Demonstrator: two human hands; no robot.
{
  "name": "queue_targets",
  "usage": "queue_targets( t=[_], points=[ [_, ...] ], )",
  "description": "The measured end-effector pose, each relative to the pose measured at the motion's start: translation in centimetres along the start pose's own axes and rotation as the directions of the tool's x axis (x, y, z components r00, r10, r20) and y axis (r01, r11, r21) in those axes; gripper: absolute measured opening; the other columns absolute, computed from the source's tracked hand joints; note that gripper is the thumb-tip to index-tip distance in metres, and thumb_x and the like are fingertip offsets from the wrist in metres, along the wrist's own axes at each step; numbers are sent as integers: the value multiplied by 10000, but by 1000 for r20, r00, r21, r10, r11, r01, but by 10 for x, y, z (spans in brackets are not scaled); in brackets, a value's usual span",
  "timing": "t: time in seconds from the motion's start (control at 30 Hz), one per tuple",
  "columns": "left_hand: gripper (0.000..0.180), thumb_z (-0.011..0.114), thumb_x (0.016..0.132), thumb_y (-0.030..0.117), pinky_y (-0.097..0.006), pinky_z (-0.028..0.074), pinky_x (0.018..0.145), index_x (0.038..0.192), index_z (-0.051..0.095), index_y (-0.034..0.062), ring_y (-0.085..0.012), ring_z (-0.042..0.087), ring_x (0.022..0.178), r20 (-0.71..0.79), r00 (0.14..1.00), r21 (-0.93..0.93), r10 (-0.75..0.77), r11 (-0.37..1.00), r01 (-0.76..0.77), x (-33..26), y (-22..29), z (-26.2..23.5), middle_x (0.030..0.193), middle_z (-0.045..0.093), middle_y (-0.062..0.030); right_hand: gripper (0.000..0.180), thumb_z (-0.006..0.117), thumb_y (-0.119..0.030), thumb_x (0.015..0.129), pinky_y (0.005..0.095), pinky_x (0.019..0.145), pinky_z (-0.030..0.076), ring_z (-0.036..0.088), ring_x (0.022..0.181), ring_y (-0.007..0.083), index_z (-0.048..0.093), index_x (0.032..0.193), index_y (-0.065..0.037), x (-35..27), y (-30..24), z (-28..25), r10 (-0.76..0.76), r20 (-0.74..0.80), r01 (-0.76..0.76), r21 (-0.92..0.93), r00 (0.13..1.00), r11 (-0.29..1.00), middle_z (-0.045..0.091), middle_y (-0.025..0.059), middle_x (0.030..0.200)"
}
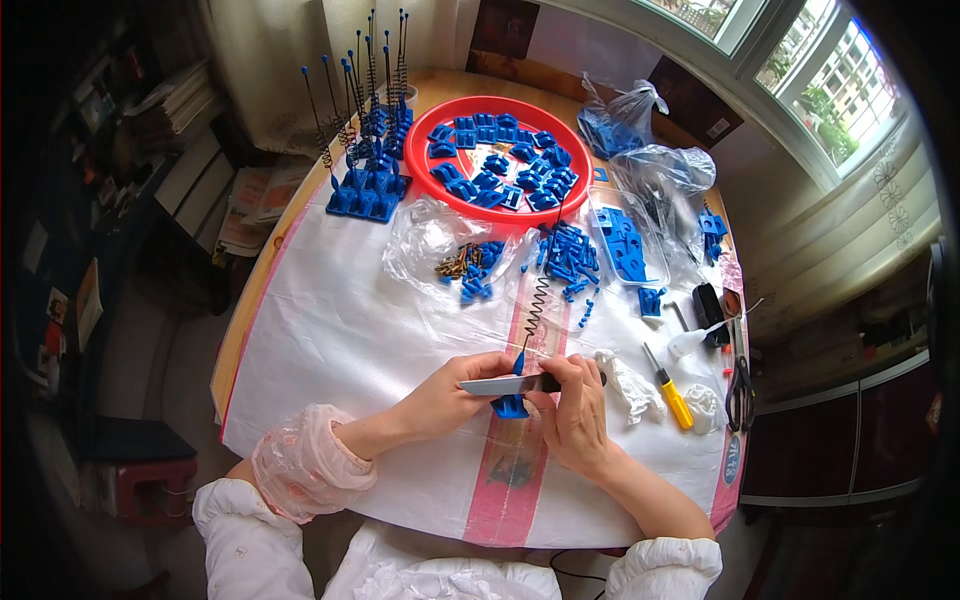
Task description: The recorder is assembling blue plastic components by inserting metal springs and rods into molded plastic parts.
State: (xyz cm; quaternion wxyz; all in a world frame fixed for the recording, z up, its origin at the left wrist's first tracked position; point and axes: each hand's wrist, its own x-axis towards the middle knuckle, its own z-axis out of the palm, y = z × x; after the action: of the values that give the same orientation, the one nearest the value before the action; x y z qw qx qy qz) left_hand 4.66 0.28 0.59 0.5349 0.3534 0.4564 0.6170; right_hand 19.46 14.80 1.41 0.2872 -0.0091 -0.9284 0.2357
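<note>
My left hand [450, 396] is closed on a blue plastic piece [519, 362] from which a dark coil spring [537, 310] rises. Below the fingers, a blue base [510, 407] shows, partly covered by the blade and hands. My right hand [575, 415] grips the dark handle of a knife-like tool, and its flat grey blade [490, 386] points left across the blue piece, its tip in front of my left fingers. Whether the blade touches the plastic cannot be seen.
A red round tray [418, 178] holds several blue clips. Blue stands with tall springs [368, 195] occupy the back left. Small blue pegs [570, 255] and brass-coloured parts [460, 263] lie mid-table on plastic. At right are a yellow screwdriver [674, 400], scissors [740, 390] and crumpled tissue [632, 385].
</note>
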Motion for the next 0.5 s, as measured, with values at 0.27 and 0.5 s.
queue_targets(
  t=[0.27,0.5],
  points=[
    [163,556,984,84,-219,450,804,1116,615,9,-42,548,913,-6,1000,156,22,988,-21,-1,3,0,979,615,17,339,650,-44,843,436,714,373,496,761,325,472,1130,-13,0,0,0,30,19,-30,8,999,1000,559,142,883],
    [145,565,983,92,-214,441,782,1091,622,14,-37,530,887,-18,999,148,45,988,-41,-2,4,1,954,606,25,389,700,-48,795,423,708,375,524,789,321,482,1115,-18,-1,1,0,49,37,-48,-28,998,998,576,132,905]
  ],
)
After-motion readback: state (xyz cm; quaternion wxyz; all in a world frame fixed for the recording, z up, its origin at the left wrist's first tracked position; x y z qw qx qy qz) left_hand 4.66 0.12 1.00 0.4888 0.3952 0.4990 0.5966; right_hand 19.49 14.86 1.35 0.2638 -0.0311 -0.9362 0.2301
